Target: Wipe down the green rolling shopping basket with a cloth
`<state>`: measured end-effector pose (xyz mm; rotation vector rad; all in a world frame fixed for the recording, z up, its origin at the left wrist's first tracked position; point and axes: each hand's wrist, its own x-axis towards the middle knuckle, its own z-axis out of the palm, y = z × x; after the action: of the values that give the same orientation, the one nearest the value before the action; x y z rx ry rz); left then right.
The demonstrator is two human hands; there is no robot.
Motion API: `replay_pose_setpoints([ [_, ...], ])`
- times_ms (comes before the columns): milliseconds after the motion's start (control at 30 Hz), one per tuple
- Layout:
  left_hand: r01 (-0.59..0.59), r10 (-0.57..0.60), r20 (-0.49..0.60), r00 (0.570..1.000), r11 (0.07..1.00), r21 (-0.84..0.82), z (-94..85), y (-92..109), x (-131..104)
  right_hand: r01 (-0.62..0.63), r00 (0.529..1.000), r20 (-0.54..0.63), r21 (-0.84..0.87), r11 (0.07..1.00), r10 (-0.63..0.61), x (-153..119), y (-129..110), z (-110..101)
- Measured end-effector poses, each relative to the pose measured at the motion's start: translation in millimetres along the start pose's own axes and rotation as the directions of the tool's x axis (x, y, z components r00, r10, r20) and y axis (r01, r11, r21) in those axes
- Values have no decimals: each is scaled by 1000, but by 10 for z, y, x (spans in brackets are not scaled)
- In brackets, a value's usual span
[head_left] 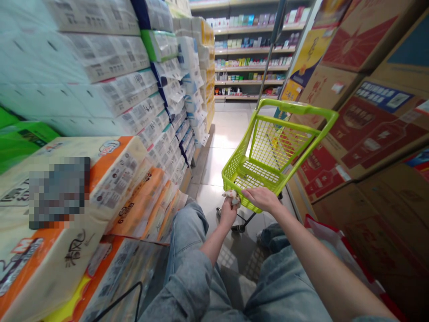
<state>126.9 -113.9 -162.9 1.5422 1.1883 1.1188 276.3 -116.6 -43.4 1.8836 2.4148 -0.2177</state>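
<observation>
A lime-green plastic shopping cart (284, 165) with a mesh basket stands in front of my knees, its lower rim toward me. My left hand (229, 211) is closed on a crumpled whitish cloth with brown spots (232, 195), pressed against the near left corner of the rim. Just to the right, my right hand (263, 198) lies over the same rim with its fingers bent around the edge. Its fingertips are partly hidden. The basket's open mesh floor shows beyond both hands.
Wrapped tissue packs (134, 89) are stacked high on the left. On a nearer orange-and-cream pack (124, 179) lies a blurred-out dark flat object (60, 192). Cardboard cartons (368, 138) line the right side. Stocked shelves (251, 69) stand across the aisle's far end.
</observation>
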Motion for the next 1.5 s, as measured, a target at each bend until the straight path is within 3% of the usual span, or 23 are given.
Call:
replay_pose_setpoints([
  [100,60,-58,48,997,997,-38,-98,-20,-37,-12,1000,10,-5,1000,12,-11,9,2],
  [167,130,-129,13,992,987,-95,-162,-31,-12,-16,1000,12,-4,1000,16,-18,6,0],
  [300,184,-232,-274,933,964,-190,-245,27,145,-28,999,16,4,1000,28,-13,-34,-13],
  [367,176,-231,-335,914,966,-187,-235,97,231,-33,999,15,5,999,33,1,-62,-12],
  [533,184,-198,-271,942,980,-75,-55,192,233,-35,999,-1,-9,999,35,31,-100,13],
  [767,186,-189,-135,973,982,-35,23,15,-3,-22,1000,4,-25,999,22,-22,-98,2],
  [867,198,-205,-204,957,979,-54,-30,4,91,-32,999,0,-20,999,32,-42,-109,7],
  [1000,250,-283,-375,883,959,-135,-111,67,329,-70,997,18,-10,998,70,-37,-133,24],
  [1067,245,-276,-402,873,961,-129,-134,95,406,-78,997,20,-12,997,78,-30,-143,30],
  [1200,183,-174,-288,942,983,3,-146,119,385,-57,998,-3,-16,998,57,-34,-145,30],
  [1300,147,-123,-231,965,985,91,-165,118,292,-39,999,-9,-14,999,39,-50,-128,33],
  [1500,202,-206,3,978,959,199,-196,-50,110,-35,999,-22,-38,999,34,-65,-103,61],
])
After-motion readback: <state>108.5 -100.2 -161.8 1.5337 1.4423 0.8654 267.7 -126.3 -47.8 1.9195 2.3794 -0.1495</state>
